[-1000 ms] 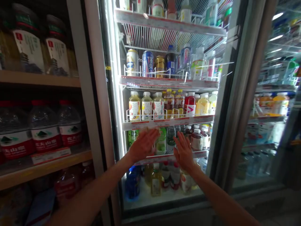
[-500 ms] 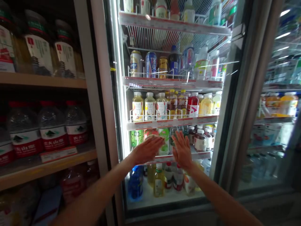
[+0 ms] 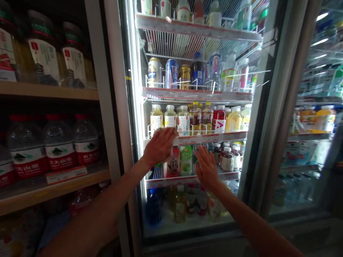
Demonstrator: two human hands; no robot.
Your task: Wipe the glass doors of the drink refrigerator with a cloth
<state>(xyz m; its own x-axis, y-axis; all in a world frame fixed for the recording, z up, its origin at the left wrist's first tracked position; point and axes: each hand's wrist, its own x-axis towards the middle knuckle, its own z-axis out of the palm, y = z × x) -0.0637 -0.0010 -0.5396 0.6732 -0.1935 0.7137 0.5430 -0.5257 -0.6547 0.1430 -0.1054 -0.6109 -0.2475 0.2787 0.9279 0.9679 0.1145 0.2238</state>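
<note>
Both arms reach out in front of a lit drinks fridge. My left hand [image 3: 161,144] is raised with fingers stretched, in line with the front of the third shelf [image 3: 214,137], near pale tea bottles [image 3: 170,117]. Nothing shows in it. Lower and to the right, my right hand [image 3: 207,167] is held up flat, its fingers apart and bare. It covers part of the row with a red carton [image 3: 173,162], a green carton [image 3: 185,160] and dark-labelled bottles [image 3: 227,159]. Whether either hand touches the glass cannot be made out.
Cans [image 3: 172,73] and bottles fill the upper fridge shelves. On the left, a wooden shelf [image 3: 53,189] carries large water bottles [image 3: 59,146]; tall juice bottles [image 3: 46,53] stand above. A metal door frame [image 3: 289,107] rises at right, beside another fridge section.
My left hand has moved up and to the left, uncovering the red and green cartons. My right hand has shifted only slightly.
</note>
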